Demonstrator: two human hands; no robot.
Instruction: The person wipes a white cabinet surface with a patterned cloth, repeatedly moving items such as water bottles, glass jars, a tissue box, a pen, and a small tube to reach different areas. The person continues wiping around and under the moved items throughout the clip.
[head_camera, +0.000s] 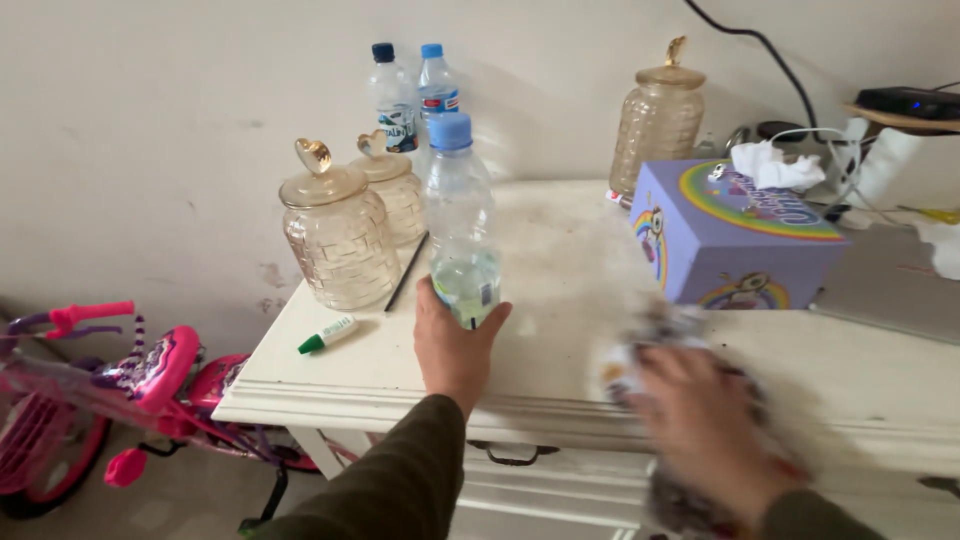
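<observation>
Left hand (455, 345) has its fingers wrapped low around the bottle (462, 225), upright on the bench (560, 270). Right hand (705, 425) is blurred, fingers probably bunching a cloth (640, 345) at the front edge. Grip the bottle firm, lift straight, wipe beneath, clear of the jars (340, 235).

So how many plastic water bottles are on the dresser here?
3. One bottle with a light blue cap is gripped by the left hand near the front edge; two stand at the wall, one dark-capped, one blue-capped. Others may be hidden behind the jars.
</observation>
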